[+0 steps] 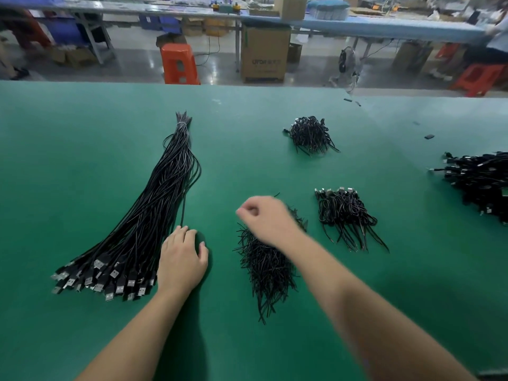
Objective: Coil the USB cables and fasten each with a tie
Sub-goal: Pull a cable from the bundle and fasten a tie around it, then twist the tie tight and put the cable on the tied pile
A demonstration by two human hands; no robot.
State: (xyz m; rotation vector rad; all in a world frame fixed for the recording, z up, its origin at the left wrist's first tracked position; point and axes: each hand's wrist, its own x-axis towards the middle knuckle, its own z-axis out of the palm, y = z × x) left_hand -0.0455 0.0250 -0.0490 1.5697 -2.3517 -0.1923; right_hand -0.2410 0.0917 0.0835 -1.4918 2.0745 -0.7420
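Observation:
A long bundle of straight black USB cables [154, 204] lies on the green table [82, 149], tied at its far tip, plugs fanned out near me. My left hand [181, 259] rests palm down at the bundle's right edge. Its fingers curl over one cable [183, 210] that runs apart from the rest. A heap of thin black ties [268, 268] lies in the middle. My right hand [265, 218] hovers over it, blurred, with fingers curled and thumb against forefinger. A thin black tie end [276, 194] sticks out behind that hand.
Coiled cables sit in three piles: one far centre [310, 134], one to the right of my right hand [343, 213], a large one at the right edge [478, 180]. Small black bits [429, 136] lie far right. Beyond the table's far edge stand orange stools [179, 64] and a cardboard box [264, 55].

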